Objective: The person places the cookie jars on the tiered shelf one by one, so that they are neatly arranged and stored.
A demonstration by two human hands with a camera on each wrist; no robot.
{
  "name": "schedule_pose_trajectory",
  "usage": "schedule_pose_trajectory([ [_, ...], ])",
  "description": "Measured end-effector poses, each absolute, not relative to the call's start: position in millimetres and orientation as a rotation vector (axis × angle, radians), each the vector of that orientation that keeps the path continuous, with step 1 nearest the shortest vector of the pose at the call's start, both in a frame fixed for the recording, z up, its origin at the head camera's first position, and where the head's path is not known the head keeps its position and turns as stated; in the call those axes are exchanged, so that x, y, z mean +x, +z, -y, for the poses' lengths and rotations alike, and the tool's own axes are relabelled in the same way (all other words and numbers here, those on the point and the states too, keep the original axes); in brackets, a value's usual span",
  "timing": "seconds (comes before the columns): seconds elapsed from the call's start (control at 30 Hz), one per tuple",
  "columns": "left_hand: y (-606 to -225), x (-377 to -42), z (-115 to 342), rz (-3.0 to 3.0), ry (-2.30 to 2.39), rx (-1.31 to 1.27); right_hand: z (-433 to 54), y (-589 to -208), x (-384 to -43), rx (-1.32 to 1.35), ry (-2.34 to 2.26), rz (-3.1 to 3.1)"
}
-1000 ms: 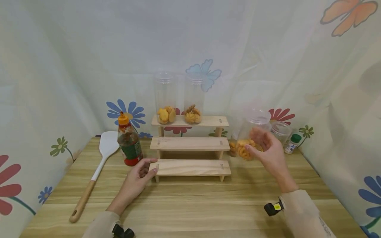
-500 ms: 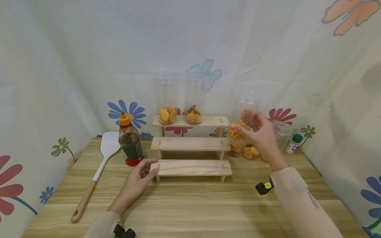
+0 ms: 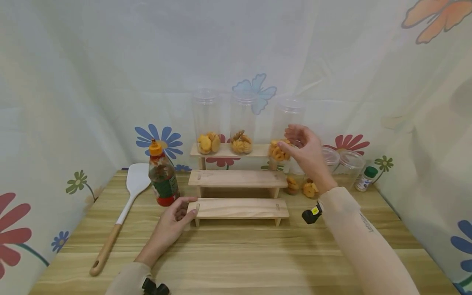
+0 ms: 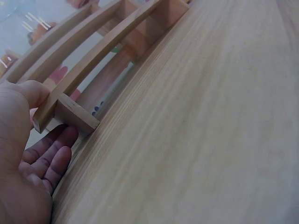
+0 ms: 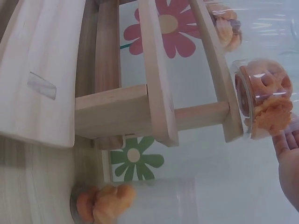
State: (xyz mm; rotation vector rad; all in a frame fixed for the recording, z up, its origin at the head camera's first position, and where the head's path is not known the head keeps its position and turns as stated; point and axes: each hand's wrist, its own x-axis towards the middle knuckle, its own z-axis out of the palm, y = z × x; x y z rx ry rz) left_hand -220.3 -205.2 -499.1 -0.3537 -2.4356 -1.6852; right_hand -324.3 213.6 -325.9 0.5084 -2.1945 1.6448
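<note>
A three-tier wooden rack point(image 3: 237, 179) stands mid-table. My left hand point(image 3: 172, 221) grips the left end of its lowest board, and the left wrist view has the thumb at the board's end with fingers below. At the right end of the top tier, my right hand point(image 3: 309, 153) holds a tall clear jar point(image 3: 285, 123) with ring-shaped snacks in its bottom. In the right wrist view this jar's base point(image 5: 265, 95) is beside the top board; whether it touches cannot be told. Two similar snack jars, one left point(image 3: 205, 119) and one middle point(image 3: 242, 123), stand upright on that tier.
Right of the rack, several more clear jars point(image 3: 349, 164) stand on the table, partly behind my right arm. A small green-capped shaker point(image 3: 366, 179) is beyond them. On the left are a sauce bottle point(image 3: 163, 180) and a white spatula point(image 3: 136, 180) with a wooden handle.
My right hand has lifted the ring-snack jar from beside the rack and carried it up and leftward to the top tier's right end. The left hand has stayed on the lowest board.
</note>
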Motion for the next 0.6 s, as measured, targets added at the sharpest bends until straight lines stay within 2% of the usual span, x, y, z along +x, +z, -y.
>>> schedule_pose_trajectory([
  [0.6,-499.8,-220.5,205.2,2.440,-1.684,-0.333,-195.3,-327.2,-351.1,0.504,1.677,2.227],
])
